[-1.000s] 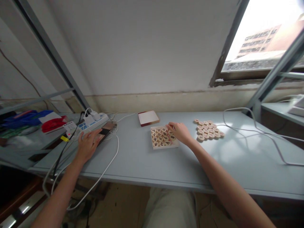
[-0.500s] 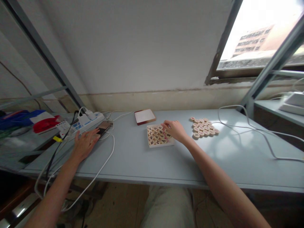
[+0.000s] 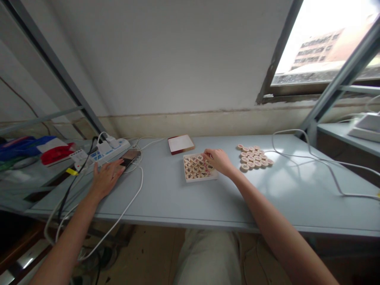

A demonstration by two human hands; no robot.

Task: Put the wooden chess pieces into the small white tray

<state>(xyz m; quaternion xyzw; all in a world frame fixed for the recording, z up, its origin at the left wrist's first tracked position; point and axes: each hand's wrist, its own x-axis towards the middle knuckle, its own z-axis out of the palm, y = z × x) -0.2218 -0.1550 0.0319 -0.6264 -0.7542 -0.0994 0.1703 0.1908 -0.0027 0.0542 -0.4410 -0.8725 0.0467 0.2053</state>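
A shallow white box (image 3: 201, 179) sits mid-table, holding rows of round wooden pieces (image 3: 196, 169) with dark characters. My right hand (image 3: 218, 160) is over the box's upper right corner, its fingers bent together at the pieces there; what they pinch, if anything, is hidden. Several round pieces with reddish characters (image 3: 254, 158) lie grouped on the table right of that hand. Behind the box lies a lid (image 3: 181, 144), its pale inside up. At the left, my left hand (image 3: 107, 177) rests with spread fingers, the fingertips on a dark phone (image 3: 129, 158).
A white power strip (image 3: 114, 152) with plugs and cables lies at the left, near red and blue items (image 3: 56, 153). White cables (image 3: 334, 176) cross the table's right side. Metal frame posts stand at both sides, and a wall and window are behind.
The view has shifted very slightly. My right hand stays at the box corner with only a small finger movement, and my left hand remains at the phone.
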